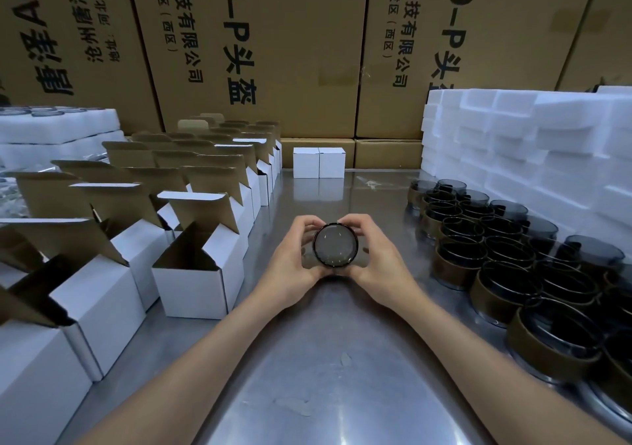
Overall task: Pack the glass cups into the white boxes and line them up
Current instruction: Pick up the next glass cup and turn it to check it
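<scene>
Now, head view: I see both hands over the steel worktop.
Left hand: fingers curled round the glass cup.
Right hand: holds that cup too.
Cup: mid-worktop, mouth facing me.
Open white boxes: left.
Dark cups: right.
Closed boxes: far back.
</scene>
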The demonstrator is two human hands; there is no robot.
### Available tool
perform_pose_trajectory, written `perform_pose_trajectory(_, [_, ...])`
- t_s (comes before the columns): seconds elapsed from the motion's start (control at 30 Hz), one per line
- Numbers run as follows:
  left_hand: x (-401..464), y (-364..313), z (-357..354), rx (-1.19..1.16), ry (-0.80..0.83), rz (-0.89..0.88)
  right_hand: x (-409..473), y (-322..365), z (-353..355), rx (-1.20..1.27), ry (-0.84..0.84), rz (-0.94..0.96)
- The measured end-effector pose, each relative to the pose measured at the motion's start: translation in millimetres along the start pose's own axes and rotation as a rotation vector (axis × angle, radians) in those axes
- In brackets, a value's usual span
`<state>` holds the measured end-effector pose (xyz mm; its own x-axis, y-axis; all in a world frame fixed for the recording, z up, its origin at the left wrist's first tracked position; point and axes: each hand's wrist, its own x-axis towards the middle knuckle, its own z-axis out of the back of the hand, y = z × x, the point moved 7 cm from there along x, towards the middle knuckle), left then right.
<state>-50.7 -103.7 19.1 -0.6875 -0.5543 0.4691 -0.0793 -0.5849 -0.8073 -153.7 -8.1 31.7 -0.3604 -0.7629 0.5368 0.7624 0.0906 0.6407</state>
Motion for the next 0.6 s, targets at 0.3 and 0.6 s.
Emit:
perform_pose_trajectory(0.3, [-0.2, -2.9, -2.2, -0.021, 0.032, -0.040, 1.1, -3.1, 0.3, 0.030, -0.009, -0.015])
perform_pose_trajectory(0.6, [-1.2, 1.2, -3.4, -0.134, 0.030, 0.090, -0.5, -12.2, 1.9, 0.494, -0.037, -0.292])
